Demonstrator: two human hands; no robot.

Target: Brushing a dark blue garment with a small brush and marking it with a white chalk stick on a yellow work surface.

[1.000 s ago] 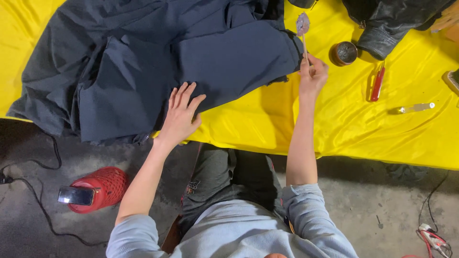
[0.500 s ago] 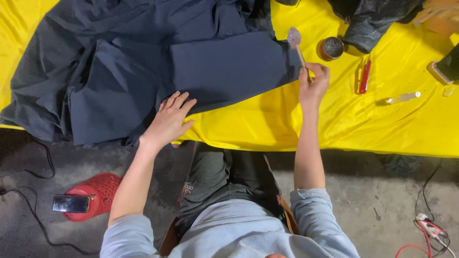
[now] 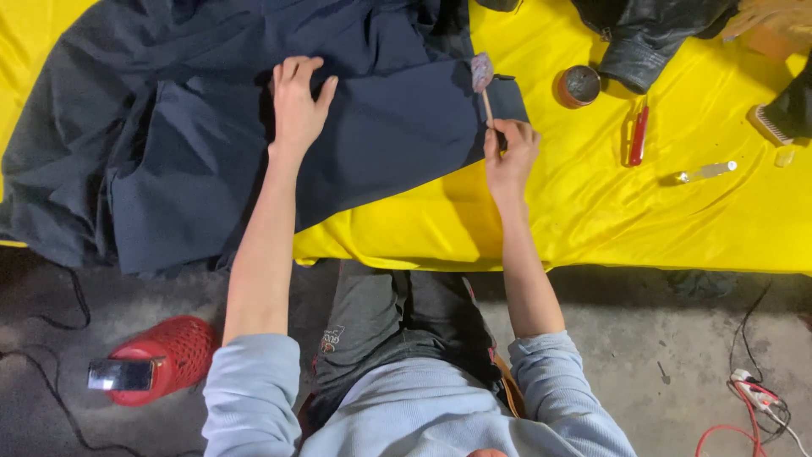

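Right of brush: round tin (image 3: 579, 85), red pen (image 3: 639, 135) on yellow table (image 3: 643, 220) | brush (image 3: 484, 85) frame centre-top, upright, head up, on dark cloth (image 3: 186, 144) | right hand (image 3: 510, 156) fingers pinching handle | left hand (image 3: 299, 106) fingers spread on cloth

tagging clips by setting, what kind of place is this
Probably an informal garment or tailoring workshop: a navy garment spread over a yellow cloth-covered table, a small brush in the right hand, a round tin, and bare concrete floor.
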